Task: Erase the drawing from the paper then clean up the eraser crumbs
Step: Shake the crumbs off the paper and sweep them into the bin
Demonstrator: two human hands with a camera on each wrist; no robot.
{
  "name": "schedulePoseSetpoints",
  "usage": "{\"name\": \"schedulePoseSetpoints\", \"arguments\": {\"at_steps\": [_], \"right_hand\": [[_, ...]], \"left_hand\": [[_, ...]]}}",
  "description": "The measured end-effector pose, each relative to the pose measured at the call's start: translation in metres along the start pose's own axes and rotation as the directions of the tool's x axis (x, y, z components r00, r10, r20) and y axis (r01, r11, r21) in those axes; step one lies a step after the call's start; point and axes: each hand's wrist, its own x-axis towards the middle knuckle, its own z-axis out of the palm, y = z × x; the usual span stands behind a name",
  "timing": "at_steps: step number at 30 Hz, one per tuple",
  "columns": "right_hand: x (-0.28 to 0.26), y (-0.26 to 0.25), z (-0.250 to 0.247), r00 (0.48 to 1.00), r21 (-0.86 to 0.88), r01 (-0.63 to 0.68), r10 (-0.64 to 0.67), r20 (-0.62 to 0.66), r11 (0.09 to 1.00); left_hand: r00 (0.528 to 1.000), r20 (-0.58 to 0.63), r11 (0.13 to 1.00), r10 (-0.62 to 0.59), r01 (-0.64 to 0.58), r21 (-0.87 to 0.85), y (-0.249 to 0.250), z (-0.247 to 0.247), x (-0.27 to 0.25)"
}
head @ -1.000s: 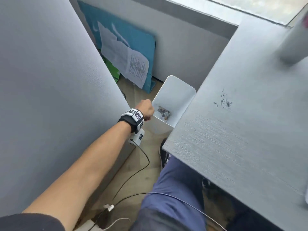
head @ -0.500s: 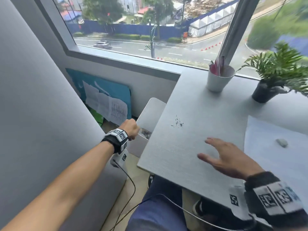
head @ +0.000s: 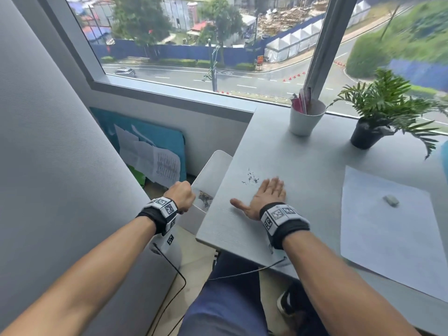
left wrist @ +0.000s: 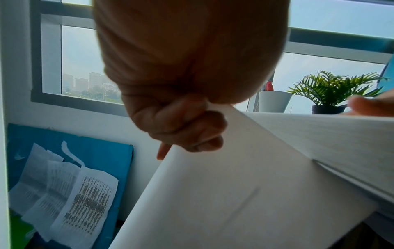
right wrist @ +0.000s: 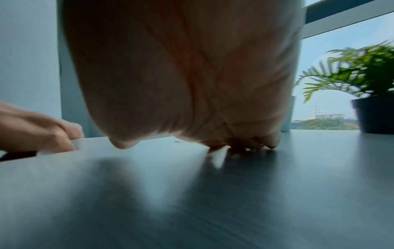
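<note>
The eraser crumbs (head: 251, 178) sit in a little dark scatter on the desk (head: 303, 166) near its left edge, basically at 11 o'clock off the right hand's fingertips (head: 272, 181) and almost touching them. Right hand (head: 264, 198) is flat, fingers straight, palm down on the desk. At 9 o'clock from the crumbs, just past the edge, the left hand (head: 181, 195) grips the rim of a white bin (head: 213, 166), tipped against the desk. So I'd guess a leftward sweep does it; the right hand's way closer. Paper (head: 388, 229) and eraser (head: 390, 200) are off at 3 o'clock.

Bare desk (head: 303, 170) between crumbs (head: 251, 178) and cup (head: 306, 120).
</note>
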Motion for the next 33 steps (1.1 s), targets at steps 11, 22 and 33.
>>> {"name": "schedulePoseSetpoints", "arguments": {"at_steps": [11, 22, 33], "right_hand": [[0.000, -0.067, 0.009, 0.929, 0.016, 0.366, -0.363, -0.075, 0.931], [0.036, -0.028, -0.017, 0.987, -0.050, 0.154, -0.156, -0.035, 0.987], [0.032, -0.048, -0.018, 0.921, -0.080, 0.365, -0.372, -0.113, 0.928]], "left_hand": [[0.998, -0.038, 0.995, 0.045, -0.042, 0.093, 0.001, -0.015, 0.002], [0.996, -0.036, 0.990, 0.084, -0.079, 0.121, 0.005, -0.026, 0.011], [0.997, -0.018, 0.989, 0.070, -0.067, 0.132, 0.002, -0.029, 0.000]]}}
